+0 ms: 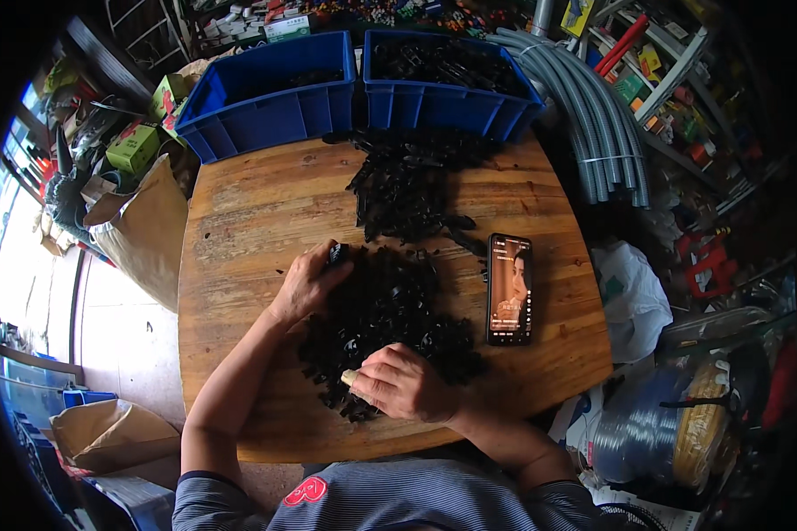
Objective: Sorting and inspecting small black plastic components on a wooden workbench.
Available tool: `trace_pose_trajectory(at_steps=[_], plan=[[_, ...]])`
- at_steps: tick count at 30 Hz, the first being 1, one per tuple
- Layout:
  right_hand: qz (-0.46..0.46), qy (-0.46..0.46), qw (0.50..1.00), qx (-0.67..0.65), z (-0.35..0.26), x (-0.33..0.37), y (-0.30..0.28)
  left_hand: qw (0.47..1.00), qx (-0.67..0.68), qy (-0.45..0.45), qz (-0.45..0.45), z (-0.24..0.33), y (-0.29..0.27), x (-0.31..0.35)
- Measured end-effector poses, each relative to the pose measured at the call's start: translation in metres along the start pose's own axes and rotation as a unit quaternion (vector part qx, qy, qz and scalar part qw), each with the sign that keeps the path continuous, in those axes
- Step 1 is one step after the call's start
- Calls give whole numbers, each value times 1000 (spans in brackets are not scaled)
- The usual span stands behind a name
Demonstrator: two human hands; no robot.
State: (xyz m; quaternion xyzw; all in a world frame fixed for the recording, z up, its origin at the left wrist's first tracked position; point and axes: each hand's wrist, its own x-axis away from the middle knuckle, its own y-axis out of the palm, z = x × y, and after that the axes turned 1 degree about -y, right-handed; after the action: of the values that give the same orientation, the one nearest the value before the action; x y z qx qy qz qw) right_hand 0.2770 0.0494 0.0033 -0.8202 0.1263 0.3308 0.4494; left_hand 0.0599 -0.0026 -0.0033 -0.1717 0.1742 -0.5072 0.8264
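My left hand (305,285) is closed around a small black plastic piece (336,256) with pale markings, at the left edge of a heap of small black pieces (390,305) on the wooden table. Nearer to me, my right hand (400,382) is curled with its fingers pressed together over the front of that heap. Something pale yellow (349,377) shows at the tip of its thumb or finger; whether it is a covering or a held object I cannot make out. Beyond the heap lies a second pile of longer black parts (403,181).
Two blue bins (270,111) stand at the table's far edge, black parts inside them. A lit phone (509,292) lies right of the heap. Grey hose coils (584,115), a white plastic bag (633,301) and wrapped spools (660,420) flank the right side; a tan sack (142,234) is left.
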Motion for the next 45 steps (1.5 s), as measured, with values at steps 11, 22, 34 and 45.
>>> trace_pose_trajectory(at_steps=[11, 22, 34, 45], plan=[[-22, -1, 999, 37, 7, -14, -14, 999, -8, -4, -30, -8, 0, -1], [22, 40, 970, 238, 138, -86, -88, 984, 169, -62, -13, -13, -16, 3], [52, 540, 741, 396, 318, -113, -52, 965, 253, -54, 31, -25, -11, -6], [-116, 328, 913, 214, 238, -147, -38, 943, 280, -51, 174, -29, -21, -8]])
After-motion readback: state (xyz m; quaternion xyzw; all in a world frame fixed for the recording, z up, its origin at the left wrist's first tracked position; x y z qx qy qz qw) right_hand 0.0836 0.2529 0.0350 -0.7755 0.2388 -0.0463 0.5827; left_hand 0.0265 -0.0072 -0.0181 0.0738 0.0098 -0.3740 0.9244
